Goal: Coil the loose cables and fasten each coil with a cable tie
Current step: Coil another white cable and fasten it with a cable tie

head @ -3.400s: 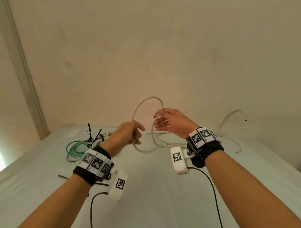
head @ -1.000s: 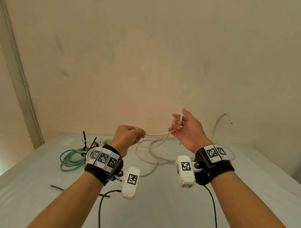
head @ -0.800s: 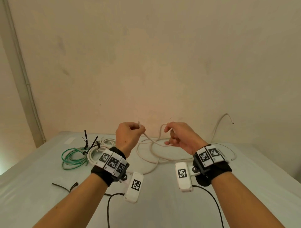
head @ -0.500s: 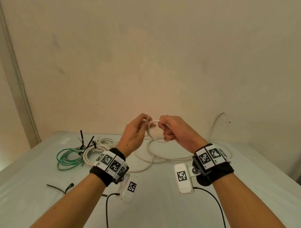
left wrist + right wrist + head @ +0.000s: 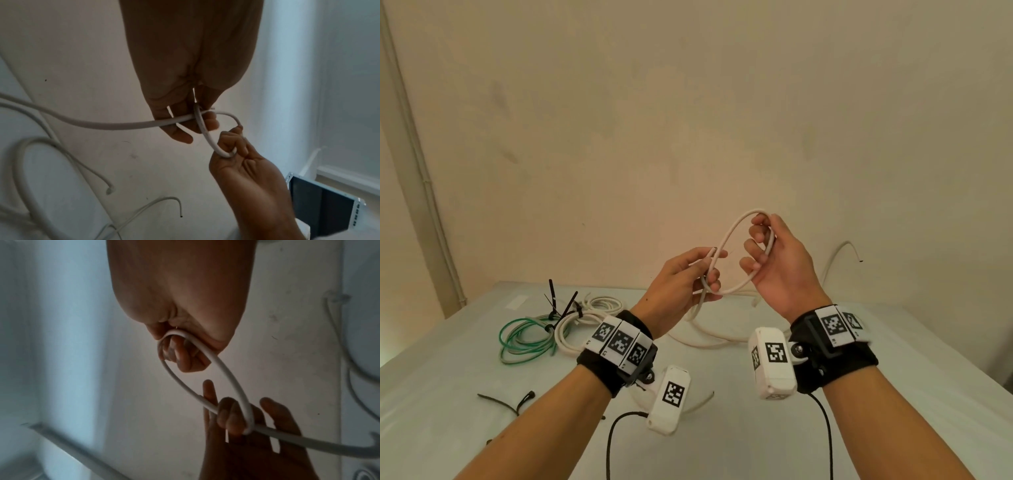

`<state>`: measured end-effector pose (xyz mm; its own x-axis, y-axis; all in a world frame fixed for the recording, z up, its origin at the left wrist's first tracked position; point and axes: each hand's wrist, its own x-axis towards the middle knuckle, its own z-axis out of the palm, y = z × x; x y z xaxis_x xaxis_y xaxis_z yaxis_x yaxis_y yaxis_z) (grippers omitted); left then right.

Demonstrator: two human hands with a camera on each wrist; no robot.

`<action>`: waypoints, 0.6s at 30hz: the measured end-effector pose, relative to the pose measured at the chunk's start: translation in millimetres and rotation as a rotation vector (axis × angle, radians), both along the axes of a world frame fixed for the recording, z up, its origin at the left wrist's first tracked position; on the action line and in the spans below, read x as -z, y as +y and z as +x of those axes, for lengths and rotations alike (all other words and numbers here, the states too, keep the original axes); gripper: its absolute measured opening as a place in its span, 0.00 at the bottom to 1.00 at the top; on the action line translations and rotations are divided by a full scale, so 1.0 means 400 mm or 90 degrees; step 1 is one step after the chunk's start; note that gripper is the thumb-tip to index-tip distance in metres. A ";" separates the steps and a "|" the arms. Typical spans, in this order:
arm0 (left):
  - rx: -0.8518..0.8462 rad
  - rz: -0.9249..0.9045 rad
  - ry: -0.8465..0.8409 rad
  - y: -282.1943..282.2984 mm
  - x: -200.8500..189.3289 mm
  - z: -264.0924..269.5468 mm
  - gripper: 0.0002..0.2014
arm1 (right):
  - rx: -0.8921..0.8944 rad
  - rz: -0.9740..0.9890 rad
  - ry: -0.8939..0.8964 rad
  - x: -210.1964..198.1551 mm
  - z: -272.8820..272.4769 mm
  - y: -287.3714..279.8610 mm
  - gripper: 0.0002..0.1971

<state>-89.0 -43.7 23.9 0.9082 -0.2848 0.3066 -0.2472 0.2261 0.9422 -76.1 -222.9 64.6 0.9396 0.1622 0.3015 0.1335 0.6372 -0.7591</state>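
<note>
Up above the table [image 5: 722, 445], the left hand [image 5: 681, 287] is pinching the white cable [image 5: 732, 233] where its loop crosses. The right hand [image 5: 777, 267] is curling its fingers [image 5: 755, 236] round the loop's far side, seemingly inside it.

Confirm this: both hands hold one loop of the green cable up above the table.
Wrong colour. The head view shows the left hand and right hand holding a loop of the white cable; the green cable lies coiled on the table.

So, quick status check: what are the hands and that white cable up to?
Left hand pinching white cable at the loop's crossing. Right hand holding the loop's far side. One loop formed, no tie on. Nothing in the way.
</note>
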 end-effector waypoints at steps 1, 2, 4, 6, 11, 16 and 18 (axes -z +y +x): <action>-0.009 -0.022 0.008 -0.002 -0.004 0.001 0.17 | -0.010 -0.005 0.007 0.002 0.003 -0.003 0.13; -0.017 -0.053 0.023 -0.003 -0.010 0.002 0.17 | -0.011 -0.019 0.018 0.004 0.006 -0.005 0.12; -0.038 -0.112 0.052 -0.009 -0.027 0.004 0.18 | 0.020 -0.073 0.045 0.011 0.012 -0.006 0.10; -0.064 -0.126 0.048 -0.018 -0.048 0.004 0.17 | 0.053 -0.119 0.066 0.024 0.009 0.000 0.05; -0.203 -0.116 0.001 -0.029 -0.090 0.019 0.11 | -0.013 -0.355 0.066 0.094 -0.028 0.043 0.28; -0.210 -0.245 0.090 -0.020 -0.114 0.027 0.11 | -0.001 -0.753 -0.112 0.162 -0.043 0.077 0.16; -0.240 -0.286 0.108 0.001 -0.114 0.031 0.10 | 0.001 -0.715 -0.110 0.161 -0.036 0.075 0.16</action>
<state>-76.6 -43.4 69.5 0.9680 0.1894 0.1644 -0.2423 0.5367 0.8082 -90.3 -192.8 0.3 0.8999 0.4214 0.1124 0.2925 -0.3919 -0.8723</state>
